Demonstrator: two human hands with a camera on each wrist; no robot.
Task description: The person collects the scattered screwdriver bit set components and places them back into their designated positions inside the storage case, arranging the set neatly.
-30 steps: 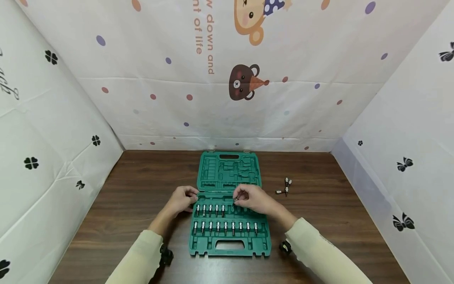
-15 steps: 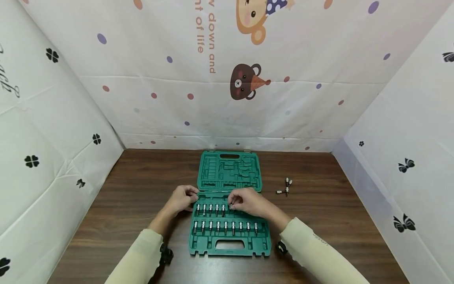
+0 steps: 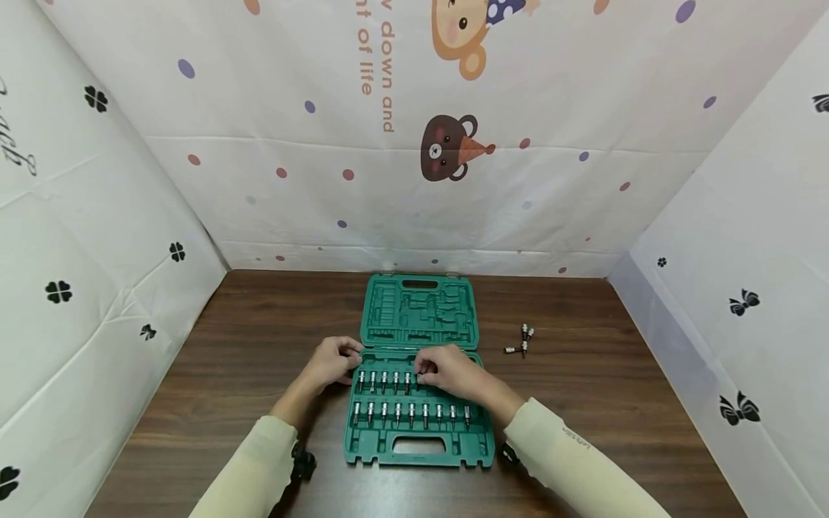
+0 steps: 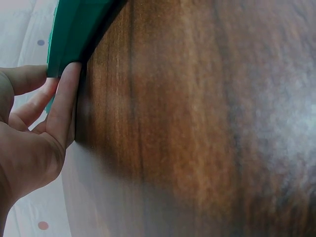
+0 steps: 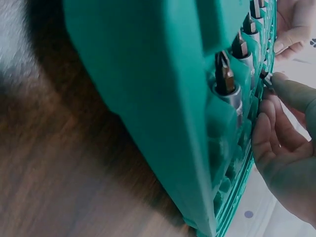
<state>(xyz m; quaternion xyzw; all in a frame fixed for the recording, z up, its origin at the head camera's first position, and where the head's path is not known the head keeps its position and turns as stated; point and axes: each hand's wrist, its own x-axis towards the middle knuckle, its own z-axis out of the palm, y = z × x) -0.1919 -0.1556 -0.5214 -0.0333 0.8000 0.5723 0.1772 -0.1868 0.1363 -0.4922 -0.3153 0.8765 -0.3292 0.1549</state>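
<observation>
An open green tool case (image 3: 419,455) lies on a brown wooden table (image 3: 259,360). Two rows of bit sockets (image 3: 411,413) stand in its near half. My right hand (image 3: 447,368) pinches a small bit socket (image 3: 421,378) over the upper row, just right of the last seated one. The right wrist view shows the fingertips (image 5: 289,91) on the socket against the case (image 5: 148,98), beside a seated bit (image 5: 226,79). My left hand (image 3: 337,360) holds the case's left edge; in the left wrist view thumb and forefinger (image 4: 64,98) touch the green rim (image 4: 74,34).
The case's lid (image 3: 419,309) lies flat behind, its moulded slots bare. Three loose bit sockets (image 3: 521,342) lie on the table right of the lid. White patterned sheets (image 3: 97,252) wall the table on the left, back and right.
My right hand has moved a little left and down onto the upper row with the bit socket. My left hand has stayed at the case's edge.
</observation>
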